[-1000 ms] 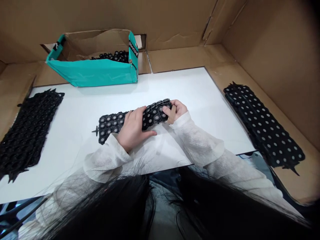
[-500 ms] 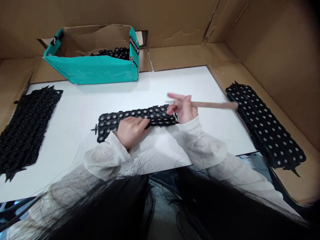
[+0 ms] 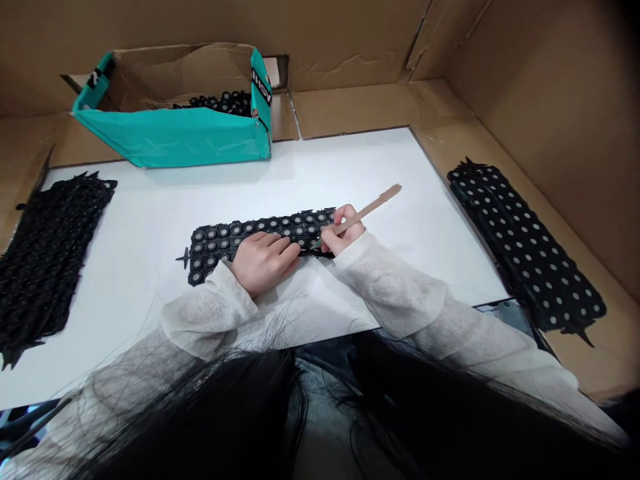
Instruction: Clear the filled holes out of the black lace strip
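A black moulded rubber sheet (image 3: 213, 247) with rows of round, grey-centred rings lies on the white board in front of me. My left hand (image 3: 264, 263) is closed over its near edge, pressing it against the board. In my right hand (image 3: 345, 230), the fingers pinch a thin brown-handled tool (image 3: 375, 205). Its handle slants up to the right, while its narrow grey-green tip meets the sheet just right of my left fingertips. What the tip touches there is too small to make out, and my hands cover part of the sheet.
At the back left stands a teal cardboard box (image 3: 175, 140) holding loose black rings. Stacked black sheets (image 3: 55, 247) lie at the left. More black sheets with grey dots (image 3: 530, 247) rest at the right edge. Cardboard walls (image 3: 350, 40) surround the white board (image 3: 380, 160).
My right hand has come down and left to the sheet, turning the tool so that its handle now points up and right. My left hand has stayed on the sheet.
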Motion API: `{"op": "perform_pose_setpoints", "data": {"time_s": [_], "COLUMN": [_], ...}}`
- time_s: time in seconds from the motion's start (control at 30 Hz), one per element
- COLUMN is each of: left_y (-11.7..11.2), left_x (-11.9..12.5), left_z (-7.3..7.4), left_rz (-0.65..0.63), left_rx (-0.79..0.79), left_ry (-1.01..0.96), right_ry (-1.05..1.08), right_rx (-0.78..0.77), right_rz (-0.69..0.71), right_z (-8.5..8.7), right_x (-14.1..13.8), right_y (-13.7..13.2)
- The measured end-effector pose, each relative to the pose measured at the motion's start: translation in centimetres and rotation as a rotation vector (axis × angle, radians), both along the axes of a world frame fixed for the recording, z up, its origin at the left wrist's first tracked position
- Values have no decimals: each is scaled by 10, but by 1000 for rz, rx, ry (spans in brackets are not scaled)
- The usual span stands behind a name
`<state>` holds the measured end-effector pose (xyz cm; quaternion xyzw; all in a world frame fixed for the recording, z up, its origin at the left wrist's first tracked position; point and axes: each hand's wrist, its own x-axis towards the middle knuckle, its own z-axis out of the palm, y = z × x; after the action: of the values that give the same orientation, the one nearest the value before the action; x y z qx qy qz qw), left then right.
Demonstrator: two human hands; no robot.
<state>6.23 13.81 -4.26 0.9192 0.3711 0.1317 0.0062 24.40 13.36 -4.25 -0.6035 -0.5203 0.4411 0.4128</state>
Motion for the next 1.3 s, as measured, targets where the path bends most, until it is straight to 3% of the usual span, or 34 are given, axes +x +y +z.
{"op": "perform_pose_setpoints", "data": {"time_s": [0.13,0.4,0.5,0.67,0.73,0.8,0.9,0.97,1.03,1.17,1.3], "left_y": [0,1,1,2,3,4,2,0,1,13,27], "left_x": [0,2,3,5,5,5,6,7,7,6,20], "left_z": [3,3,1,-1,-1,-2,-4,-4,-3,3,1], "left_rz": [-9,10,-8,-59,-64,-67,-50,-4,41,28,346], "left_rx": [-76,-86,7,214,281,312,291,244,158,-151,-165], "left_ry": [-41,-79,-2,64,54,50,74,68,3,-248,-260], "right_ry": [-97,-218,-317,-517,-462,-256,230,444,492,392,312], "right_rx": [-34,-45,-56,72,99,79,-37,-66,25,232,232], "right_rz": [17,31,35,97,123,73,-174,-302,-295,-175,-222], "right_z": [1,-5,-5,-11,-15,-19,-21,-21,-21,-26,-32], "right_x": [-2,-4,-9,-18,-18,-15,-7,-3,-1,-5,-6], "right_y": [-1,4,8,10,12,18,30,38,41,42,42]}}
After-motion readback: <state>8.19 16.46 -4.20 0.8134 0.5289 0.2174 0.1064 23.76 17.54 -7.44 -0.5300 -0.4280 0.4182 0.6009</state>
